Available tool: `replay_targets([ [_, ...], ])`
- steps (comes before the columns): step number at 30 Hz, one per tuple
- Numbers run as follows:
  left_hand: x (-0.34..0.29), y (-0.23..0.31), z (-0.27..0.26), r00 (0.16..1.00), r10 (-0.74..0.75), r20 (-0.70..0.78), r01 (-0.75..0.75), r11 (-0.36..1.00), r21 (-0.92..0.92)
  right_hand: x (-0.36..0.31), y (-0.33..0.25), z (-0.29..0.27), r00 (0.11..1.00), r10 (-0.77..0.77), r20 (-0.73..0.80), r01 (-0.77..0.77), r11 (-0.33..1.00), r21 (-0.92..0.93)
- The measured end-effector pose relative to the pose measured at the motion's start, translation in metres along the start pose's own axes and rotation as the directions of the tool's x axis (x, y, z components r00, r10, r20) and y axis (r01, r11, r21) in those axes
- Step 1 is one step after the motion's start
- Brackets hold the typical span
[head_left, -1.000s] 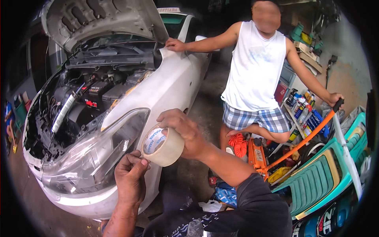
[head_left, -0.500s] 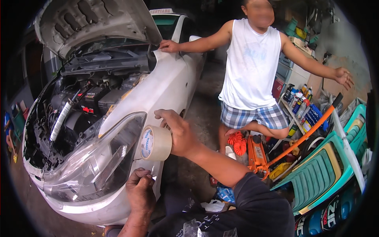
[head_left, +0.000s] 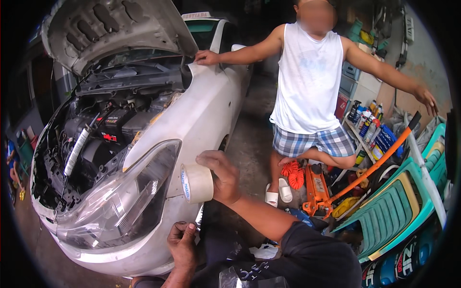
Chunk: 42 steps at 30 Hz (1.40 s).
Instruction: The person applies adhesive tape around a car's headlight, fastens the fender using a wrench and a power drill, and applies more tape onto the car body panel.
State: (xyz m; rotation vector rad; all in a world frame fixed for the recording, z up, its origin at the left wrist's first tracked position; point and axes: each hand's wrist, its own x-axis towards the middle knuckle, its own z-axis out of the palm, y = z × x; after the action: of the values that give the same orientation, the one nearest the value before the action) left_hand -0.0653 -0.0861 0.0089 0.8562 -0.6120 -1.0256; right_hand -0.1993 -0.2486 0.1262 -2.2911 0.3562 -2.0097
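Soft light fell on the white car (head_left: 194, 113). Behind the car everything sank toward black; under its raised hood (head_left: 158, 29), engine parts (head_left: 115, 125) lay in shadow. Glare streaked its headlight (head_left: 120, 206). The tape roll (head_left: 199, 185) before the car looked fairly sharp. Right of the car, a white shirt (head_left: 307, 81) nearly washed out, and blur covered a person's head (head_left: 316, 18). Around the car, fisheye edges bowed into black.

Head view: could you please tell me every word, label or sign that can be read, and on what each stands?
Wording is described rather than copied:
Packing tape roll: blue lettering inside its core.
Car battery: red and white label markings.
Roof sign: reddish lettering on white.
Dark shirt: pale lettering.
Blue containers: white and red lettering.
White tank top: faded blue print, too faint to read.
Shelf bottles: labels too small to read.
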Motion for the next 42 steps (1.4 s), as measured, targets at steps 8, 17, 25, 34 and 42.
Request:
replay_targets([
  [8, -0.008, 0.004, 0.005, 0.997, 0.029, 0.065, -0.023, 0.996, -0.088, -0.053, 0.032, 0.029, 0.627, 0.574, 0.527, -0.779, 0.447, 0.439],
  [17, -0.032, -0.014, -0.038, 0.992, -0.067, -0.105, 0.065, 0.998, -0.023, -0.016, 0.011, 0.034, 0.928, -0.277, 0.249, 0.260, 0.960, 0.101],
  [25, -0.034, -0.040, -0.049, 0.972, -0.234, -0.032, 0.233, 0.972, -0.039, 0.011, 0.032, 0.031, 0.994, 0.107, 0.031, -0.102, 0.987, -0.121],
  [34, -0.027, -0.080, -0.078, 0.912, -0.380, -0.154, 0.358, 0.921, -0.155, -0.035, 0.022, 0.066, 0.741, 0.383, 0.551, -0.661, 0.557, 0.502],
  [42, -0.013, -0.097, -0.081, 0.745, -0.566, -0.353, 0.479, 0.822, -0.308, -0.052, 0.016, 0.090, 0.837, -0.148, 0.527, -0.202, 0.811, 0.548],
])
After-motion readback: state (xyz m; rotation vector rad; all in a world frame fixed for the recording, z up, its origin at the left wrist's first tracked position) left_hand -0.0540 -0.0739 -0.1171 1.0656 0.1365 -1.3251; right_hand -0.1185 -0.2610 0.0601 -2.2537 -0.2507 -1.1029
